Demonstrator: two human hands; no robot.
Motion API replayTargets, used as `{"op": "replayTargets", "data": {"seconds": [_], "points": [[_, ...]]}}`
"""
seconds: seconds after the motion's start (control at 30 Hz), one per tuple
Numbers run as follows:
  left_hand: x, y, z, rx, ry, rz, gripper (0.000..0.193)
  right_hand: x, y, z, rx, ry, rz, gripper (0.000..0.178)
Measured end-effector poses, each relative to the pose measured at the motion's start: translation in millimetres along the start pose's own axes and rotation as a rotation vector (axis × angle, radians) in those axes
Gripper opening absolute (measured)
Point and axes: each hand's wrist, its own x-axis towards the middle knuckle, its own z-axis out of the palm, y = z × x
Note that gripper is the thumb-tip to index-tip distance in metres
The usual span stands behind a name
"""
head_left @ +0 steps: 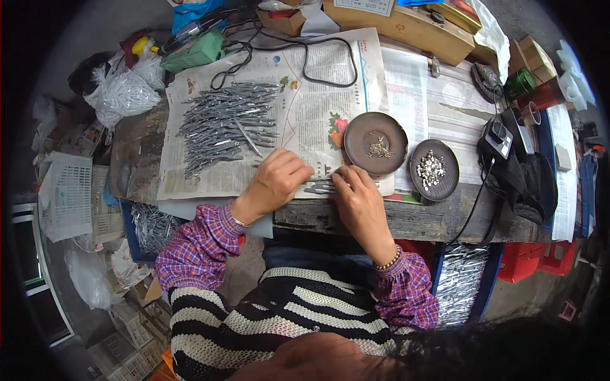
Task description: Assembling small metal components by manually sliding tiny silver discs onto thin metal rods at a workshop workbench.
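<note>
Near the table's front edge, my left hand (278, 178) is curled closed; what its fingers hold is hidden. A slim silvery strip (246, 135) runs from the pile to its knuckles, and I cannot tell whether the hand grips it. My right hand (357, 193) has its fingers closed down on slender grey metal pieces (318, 186) lying between the hands. Farther left spreads a large pile of similar pieces (229, 120) on newspaper (311, 95). Beyond my right hand, a brown round dish (358, 152) holds small brass-coloured bits. Beside it, a smaller dark dish (416, 181) contains small shiny bits.
A black cable (306, 54) loops over the newspaper from a green device (197, 54). Wooden boxes (406, 28) line the back. A black corded device (495, 140) sits at right. Blue bins of metal pieces (462, 279) flank my lap; clear bags (124, 95) lie far left.
</note>
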Motion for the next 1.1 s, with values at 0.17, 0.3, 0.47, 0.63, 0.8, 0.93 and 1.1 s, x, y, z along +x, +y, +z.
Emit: {"op": "replayTargets", "data": {"seconds": [0.17,0.3,0.47,0.63,0.8,0.93,1.1], "points": [[2.5,2.0,-5.9,-0.079,0.056,-0.061,0.014,-1.0,4.2,3.3,-0.002,0.031,-0.016,0.032],[13.8,13.5,-24.5,-0.454,0.11,-0.284,0.014,-2.4,3.8,0.1,0.015,0.036,-0.009,0.037],[32.4,26.2,-29.6,-0.917,0.063,-0.226,0.015,-9.3,-11.2,-10.2,0.508,0.156,0.026,0.034],[45.7,45.3,-12.9,-0.996,-0.043,-0.223,0.017,-28.9,-12.8,-11.3,0.81,0.173,0.231,0.024],[65.4,31.5,4.5,-0.532,-0.011,-0.085,0.028,-49.2,-8.2,-18.2,1.281,0.169,0.545,0.018],[68.3,26.1,27.8,-0.222,-0.097,-0.057,0.039,-59.7,-1.7,-17.8,1.244,0.174,0.553,0.02],[75.0,27.7,41.3,-0.001,-0.056,-0.009,0.039,-65.4,0.3,-19.2,1.271,0.161,0.573,0.022]]}}
